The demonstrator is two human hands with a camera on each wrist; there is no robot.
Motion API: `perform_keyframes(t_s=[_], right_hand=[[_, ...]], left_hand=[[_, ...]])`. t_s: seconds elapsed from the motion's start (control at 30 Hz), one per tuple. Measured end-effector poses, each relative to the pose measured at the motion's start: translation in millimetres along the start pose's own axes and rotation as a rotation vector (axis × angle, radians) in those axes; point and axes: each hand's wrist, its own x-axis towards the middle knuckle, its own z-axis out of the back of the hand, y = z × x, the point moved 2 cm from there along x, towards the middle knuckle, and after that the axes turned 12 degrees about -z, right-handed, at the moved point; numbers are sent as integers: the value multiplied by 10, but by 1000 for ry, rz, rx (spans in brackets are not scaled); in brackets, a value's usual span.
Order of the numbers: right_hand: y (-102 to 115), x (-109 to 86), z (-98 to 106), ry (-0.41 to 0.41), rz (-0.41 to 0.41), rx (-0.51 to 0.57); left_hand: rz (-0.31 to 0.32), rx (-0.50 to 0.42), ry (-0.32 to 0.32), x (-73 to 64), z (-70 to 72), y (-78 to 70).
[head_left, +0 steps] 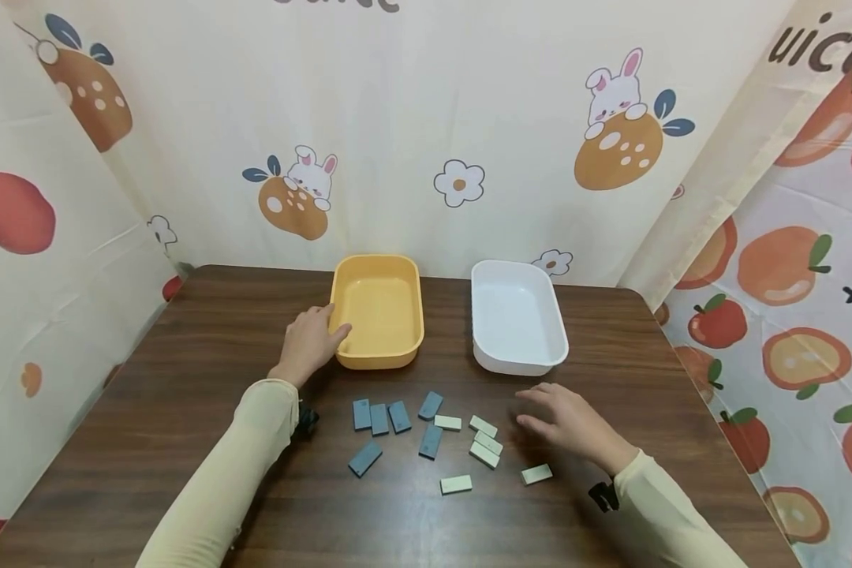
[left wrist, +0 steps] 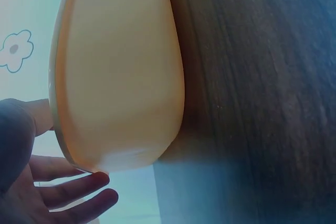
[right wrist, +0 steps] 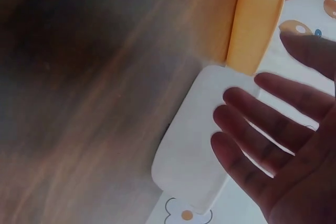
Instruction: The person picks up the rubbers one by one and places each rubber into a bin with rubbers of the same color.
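My left hand (head_left: 308, 341) holds the left rim of a yellow plastic tray (head_left: 417, 315), thumb over the inner side and fingers along the outside. The left wrist view shows the tray's wall (left wrist: 115, 72) large, with the thumb and fingers at its rim. My right hand (head_left: 564, 418) is over the table in front of the white tray (head_left: 521, 368), fingers extended and apart, holding nothing. Between the hands lie several dark blue blocks (head_left: 379, 420) and several pale green blocks (head_left: 456, 484), small and rectangular. A pale green block (head_left: 536, 474) lies closest to my right hand.
Both trays stand on the brown wooden table (head_left: 312, 505) near its back edge, with a gap between them. A printed curtain (head_left: 397, 118) hangs behind the table and on both sides.
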Motion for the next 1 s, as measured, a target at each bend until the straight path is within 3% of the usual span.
perform_keyframes(t_s=[0.23,0.4,0.57,0.8,1.0], right_hand=[[-10,-83,-72,126,106,24],[35,-152,-99,227,101,62],[109,-222,-107,293,89,13],[159,-293,-136,337,91,20],[150,-309,-175,321,121,5]], left_hand=[[12,-11,-37,-27,24,-13],[2,-15,-59,-40,15,5],[-6,-12,-87,-47,18,21],[-33,-6,-143,-62,23,21],[-36,-19,-167,-78,17,47]])
